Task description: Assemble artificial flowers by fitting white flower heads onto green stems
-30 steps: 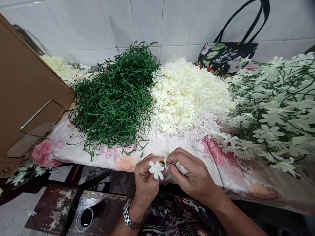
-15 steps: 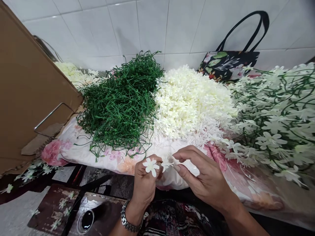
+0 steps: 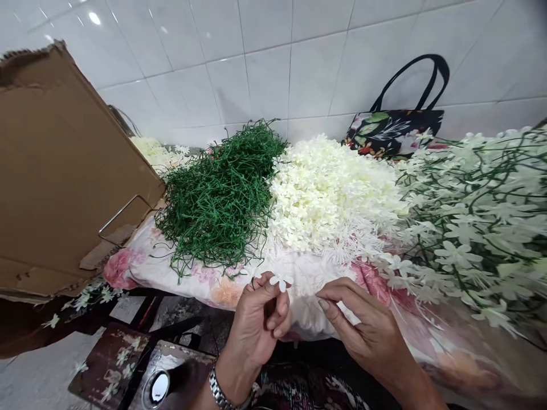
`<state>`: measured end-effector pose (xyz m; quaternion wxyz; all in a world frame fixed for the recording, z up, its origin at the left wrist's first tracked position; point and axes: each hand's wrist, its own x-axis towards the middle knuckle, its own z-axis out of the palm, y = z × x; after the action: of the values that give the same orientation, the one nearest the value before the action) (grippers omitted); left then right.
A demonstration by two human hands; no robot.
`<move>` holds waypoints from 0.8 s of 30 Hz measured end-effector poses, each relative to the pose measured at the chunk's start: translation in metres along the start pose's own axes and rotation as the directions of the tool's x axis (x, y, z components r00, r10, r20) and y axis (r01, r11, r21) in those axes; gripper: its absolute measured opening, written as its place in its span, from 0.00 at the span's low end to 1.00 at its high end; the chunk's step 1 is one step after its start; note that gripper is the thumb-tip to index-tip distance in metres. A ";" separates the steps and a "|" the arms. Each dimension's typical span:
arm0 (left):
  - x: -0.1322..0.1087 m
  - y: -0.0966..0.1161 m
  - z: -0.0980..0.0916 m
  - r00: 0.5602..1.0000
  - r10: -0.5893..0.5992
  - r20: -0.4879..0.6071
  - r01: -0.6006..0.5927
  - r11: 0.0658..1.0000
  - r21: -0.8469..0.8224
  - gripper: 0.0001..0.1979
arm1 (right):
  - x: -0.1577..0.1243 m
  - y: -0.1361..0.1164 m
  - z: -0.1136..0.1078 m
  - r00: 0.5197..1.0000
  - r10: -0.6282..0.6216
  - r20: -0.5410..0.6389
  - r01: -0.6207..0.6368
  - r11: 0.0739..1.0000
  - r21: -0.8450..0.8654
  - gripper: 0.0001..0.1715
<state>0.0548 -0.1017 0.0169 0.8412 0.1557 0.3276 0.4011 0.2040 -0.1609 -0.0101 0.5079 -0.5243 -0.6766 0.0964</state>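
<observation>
Left hand (image 3: 260, 319) pinches flower (image 3: 281, 281) at fingertips, lower centre of frame, above cloth (image 3: 141, 259) edge. Right hand (image 3: 367, 333) just beside, fingers loosely parted, nothing seen in it. Risk: light pinch slips, flower falls past cloth edge into dark clutter below.

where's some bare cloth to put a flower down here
Bare cloth shows in front of the green stems, and a strip between the blossom pile and the right hand. The right side is crowded with flowered sprays.
</observation>
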 end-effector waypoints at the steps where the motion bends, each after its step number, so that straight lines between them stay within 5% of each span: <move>1: -0.001 -0.001 0.001 1.000 -0.006 0.018 0.006 1.000 0.014 0.12 | -0.001 0.001 -0.001 1.000 0.000 -0.008 0.000 1.000 0.003 0.07; 8: -0.002 -0.005 0.007 0.995 -0.017 0.102 0.011 0.998 0.058 0.08 | -0.007 0.011 0.001 1.000 0.013 -0.026 -0.013 1.000 -0.019 0.09; 16: 0.009 0.002 0.006 0.998 -0.036 0.049 0.032 0.997 0.066 0.10 | -0.009 0.019 0.007 0.998 0.067 -0.012 -0.067 0.998 -0.011 0.07; 24: 0.020 0.004 -0.008 0.994 0.113 0.009 -0.110 0.944 0.311 0.16 | 0.023 -0.007 -0.004 0.983 0.142 -0.117 -0.148 0.988 -0.050 0.09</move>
<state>0.0561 -0.0840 0.0043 0.7806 0.3026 0.3813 0.3919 0.2042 -0.1474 0.0099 0.5214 -0.5914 -0.6094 0.0835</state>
